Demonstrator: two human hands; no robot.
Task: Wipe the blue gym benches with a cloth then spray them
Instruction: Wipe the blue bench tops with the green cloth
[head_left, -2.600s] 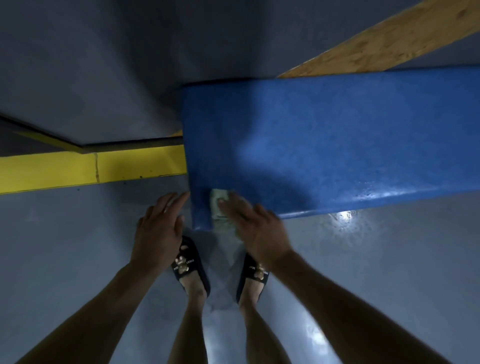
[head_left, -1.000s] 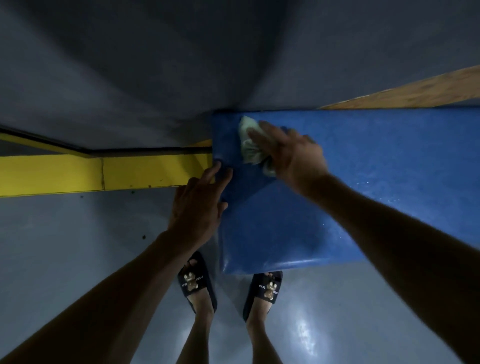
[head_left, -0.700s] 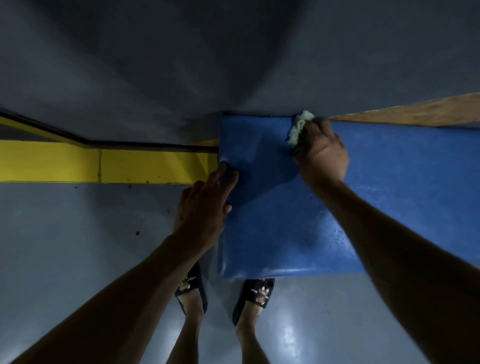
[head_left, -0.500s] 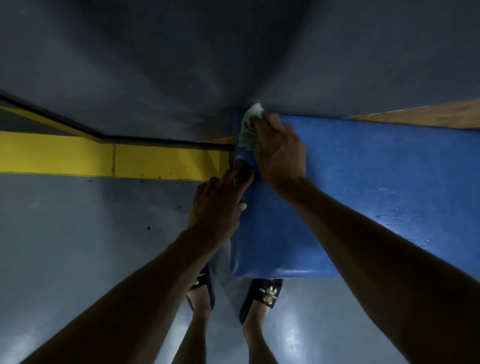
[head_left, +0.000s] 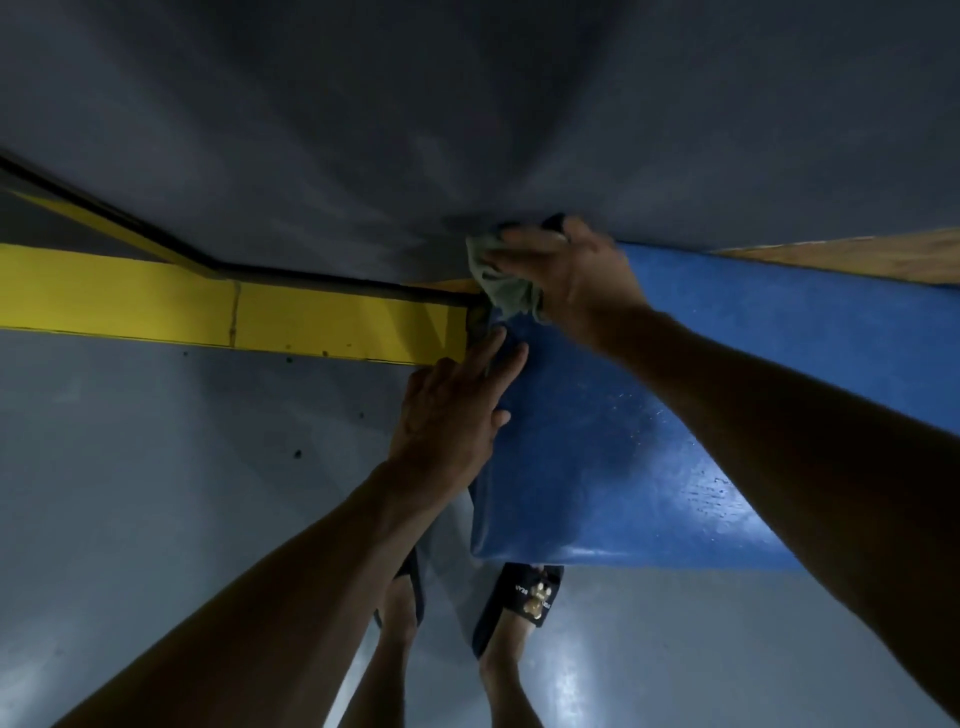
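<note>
1. Blue bench (head_left: 613, 457) – padded, runs from centre frame off to the right; its near-left corner sits just above the person's feet, its far-left end against the grey wall (head_left: 467, 130).
2. Cloth (head_left: 501, 283) – pale green, crumpled, at the far-left corner of the bench top, right where bench meets wall.
3. Right hand (head_left: 571, 275) – fingers curled over the cloth, gripping it and pressing it down on that far corner; fingertips point left, up against the wall.
4. Left hand (head_left: 447, 415) – fingers straight, nothing held, lying flat on the left end edge of the bench just below the cloth; hand is relaxed, not closed.
5. Bench surface shows small wet specks and a glossy sheen toward its near edge on the right.
6. Yellow beam (head_left: 234, 317) – runs in from the left and ends just beside the bench's left end, near the left hand's fingertips.
7. Wooden plank (head_left: 857, 257) – behind the bench at far right, along the wall.
8. Grey floor (head_left: 156, 493) below, shiny – two feet in black slides (head_left: 524, 597), the right one partly tucked under the bench's near edge, the left mostly hidden by the left forearm.
</note>
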